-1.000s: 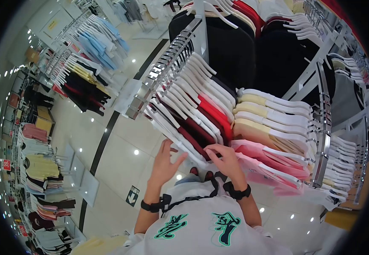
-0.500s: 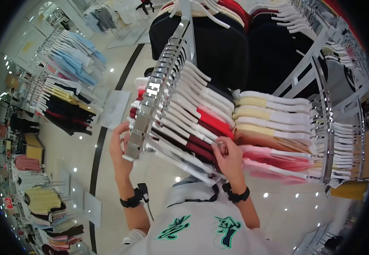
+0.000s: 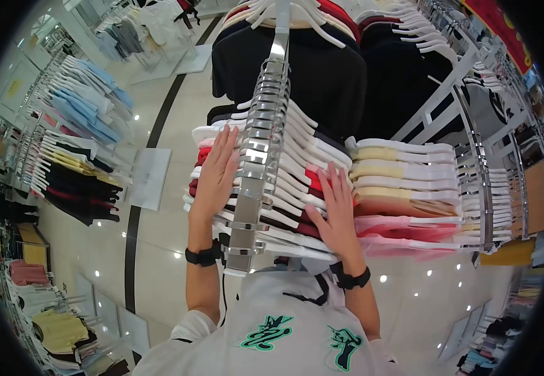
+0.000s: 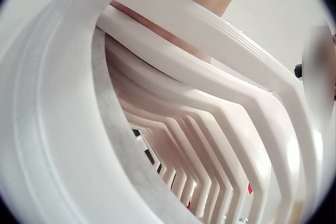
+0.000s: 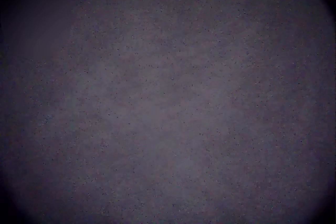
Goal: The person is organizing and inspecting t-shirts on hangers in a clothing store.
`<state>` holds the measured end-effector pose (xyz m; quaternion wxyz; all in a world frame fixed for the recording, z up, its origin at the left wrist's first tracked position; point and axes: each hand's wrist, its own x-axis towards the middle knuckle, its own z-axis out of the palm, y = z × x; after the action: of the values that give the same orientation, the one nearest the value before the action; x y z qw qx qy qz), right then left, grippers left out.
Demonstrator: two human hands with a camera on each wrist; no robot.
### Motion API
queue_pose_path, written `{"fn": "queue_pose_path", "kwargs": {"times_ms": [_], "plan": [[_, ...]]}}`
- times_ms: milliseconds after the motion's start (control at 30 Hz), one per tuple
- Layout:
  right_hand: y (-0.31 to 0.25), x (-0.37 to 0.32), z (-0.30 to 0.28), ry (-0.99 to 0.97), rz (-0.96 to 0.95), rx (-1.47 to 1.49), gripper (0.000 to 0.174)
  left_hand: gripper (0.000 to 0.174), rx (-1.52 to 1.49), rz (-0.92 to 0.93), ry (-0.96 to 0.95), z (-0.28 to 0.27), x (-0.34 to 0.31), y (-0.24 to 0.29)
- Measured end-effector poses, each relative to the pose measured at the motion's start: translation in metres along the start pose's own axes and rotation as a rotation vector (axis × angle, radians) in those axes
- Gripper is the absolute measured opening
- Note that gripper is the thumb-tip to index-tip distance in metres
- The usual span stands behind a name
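1. the left hand lies along the left side of the near metal rail, fingers straight and close together, pointing away from the body. it rests against the white hangers and the clothes on that side, gripping nothing that shows.
2. the right hand is on the other side of the same rail, its fingers straight and its thumb held out to the side. it rests on the ends of the hung clothes, without curling round any of them.
3. the hangers hang in a close row between the two hands, their arms sticking out on both sides of the rail. among their clothes, a red garment shows just beside the right fingers, and a maroon garment sits nearer the body.
4. from the left wrist, white hanger arms run back in a row, under a strip of skin at the top. the right wrist view is plain dark grey; nothing can be told from it.
5. right of the right hand, pale yellow garments and pink garments hang from a second rail.
6. beyond the near rail hangs a black top. black bands circle both wrists, and the person wears a white top with green-edged marks.
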<state>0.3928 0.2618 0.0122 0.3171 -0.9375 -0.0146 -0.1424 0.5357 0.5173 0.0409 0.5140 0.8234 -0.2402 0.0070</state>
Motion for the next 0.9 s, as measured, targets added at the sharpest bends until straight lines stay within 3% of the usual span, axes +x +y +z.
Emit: {"fn": "queue_pose_path", "kwargs": {"times_ms": [33,267,667,733,900], "plan": [[0.001,0.000,0.000,-0.021,0.010,0.019,0.072,0.049,0.017,0.090,0.035,0.000,-0.001,0.000],[0.007,0.003,0.004,-0.049,0.007,0.098,0.071,0.048,0.202,0.212,0.105,-0.001,0.000,-0.008],[0.016,0.006,-0.003,-0.091,0.003,0.172,0.070,0.049,0.280,0.151,0.124,0.006,-0.006,-0.005],[0.015,0.006,-0.002,-0.080,-0.005,0.150,0.069,0.049,0.287,0.064,0.121,0.004,-0.006,0.005],[0.005,-0.002,-0.004,-0.104,0.022,0.084,0.069,0.049,0.264,0.111,0.130,0.005,-0.006,0.001]]}}
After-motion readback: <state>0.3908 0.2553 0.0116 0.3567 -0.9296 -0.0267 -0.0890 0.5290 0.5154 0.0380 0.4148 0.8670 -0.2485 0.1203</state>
